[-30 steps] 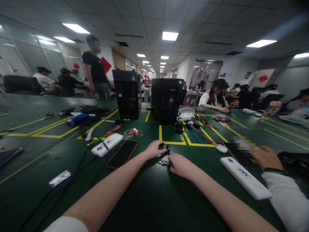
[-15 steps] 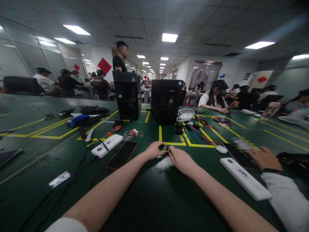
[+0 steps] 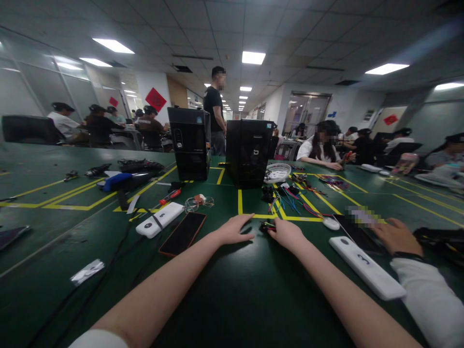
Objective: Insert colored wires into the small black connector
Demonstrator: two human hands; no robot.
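Note:
My left hand (image 3: 235, 230) is over the green table with its fingers spread and nothing between them. My right hand (image 3: 288, 234) pinches a small black connector with coloured wires (image 3: 267, 225), a short gap away from the left fingertips. Its exact kind is too small to make out. Beyond the right hand lies a bundle of loose wires (image 3: 293, 197), blue, red and black, with black connectors. To the left of my left hand a dark phone (image 3: 184, 234) lies flat with its orange-brown edge showing.
Two black computer towers (image 3: 248, 154) stand ahead, with a white basket (image 3: 278, 172) beside them. Glasses (image 3: 199, 203), a red screwdriver (image 3: 170, 196) and a white power bank (image 3: 159, 220) lie left. At right, a co-worker's hand (image 3: 400, 237) is near another white power bank (image 3: 366, 267).
My hands have moved apart. The left hand has let go of the small black connector and opened; the right has carried it slightly right. A standing person in the background has moved right.

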